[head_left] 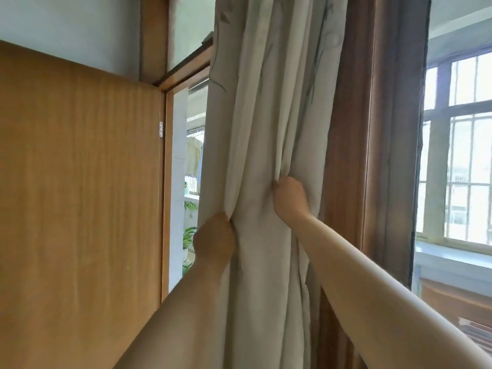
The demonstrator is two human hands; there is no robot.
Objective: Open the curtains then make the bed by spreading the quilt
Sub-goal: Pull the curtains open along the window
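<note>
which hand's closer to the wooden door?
Left. The left hand grips the curtain edge facing the wooden door; the right hand grips folds further right, away from it.

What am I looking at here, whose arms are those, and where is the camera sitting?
There is no machine here, just a person's two bare arms. The single picture comes from a wide-angle camera worn on their head, so the arms reach in from the bottom. The left hand and the right hand each grip a bunch of the pale curtain, which hangs gathered in folds. Left of it stands a wooden door, with plants showing through the gap beside it. On the right is a barred window, uncovered.
</note>
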